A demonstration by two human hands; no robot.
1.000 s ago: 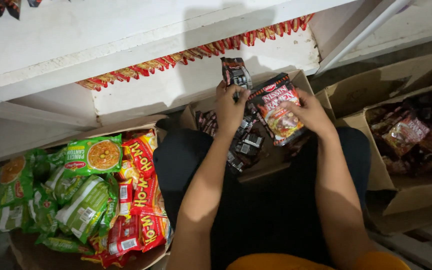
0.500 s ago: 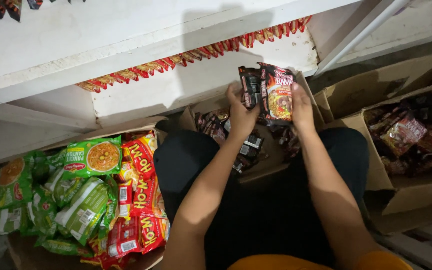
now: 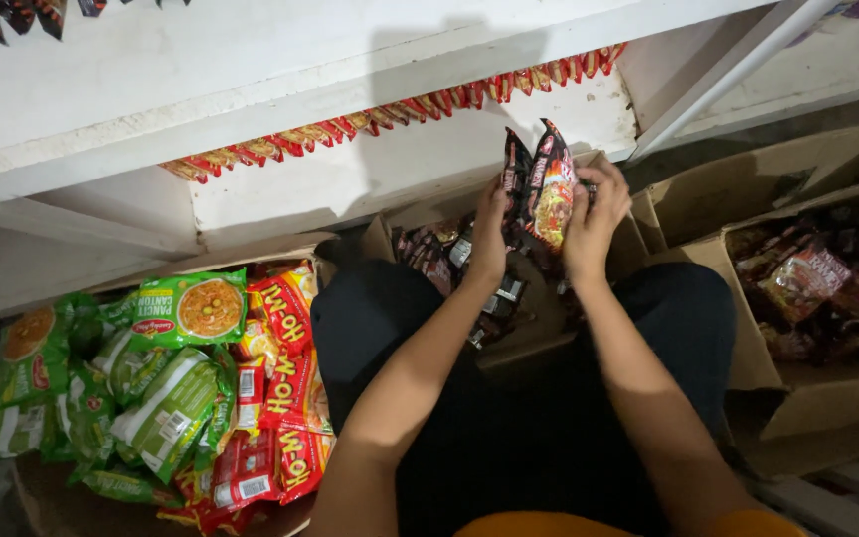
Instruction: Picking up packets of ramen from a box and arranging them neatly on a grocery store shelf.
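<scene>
Fingers of both hands curled around a small upright stack of dark noodle packets (image 3: 541,194), pressed between the palms: left hand (image 3: 490,231) flat against the stack's left side, right hand (image 3: 595,221) wrapped over its right side, fingertips on the top edge. Stack held in the air above an open cardboard box (image 3: 539,333) resting on the person's lap, just in front of the lower white shelf (image 3: 350,179). More dark packets (image 3: 429,254) lying loose inside that box, under the hands. Along the back of the shelf, a row of red packets (image 3: 390,114) standing on edge. To the right, well apart from the hands, a second open carton (image 3: 807,398) with dark and red packets (image 3: 817,278) in it. To the left, near the person's knee, a heap of green noodle packets (image 3: 151,368) and red noodle packets (image 3: 285,398), jumbled together in a low box. Forearms bare, dark clothing over the lap.
</scene>
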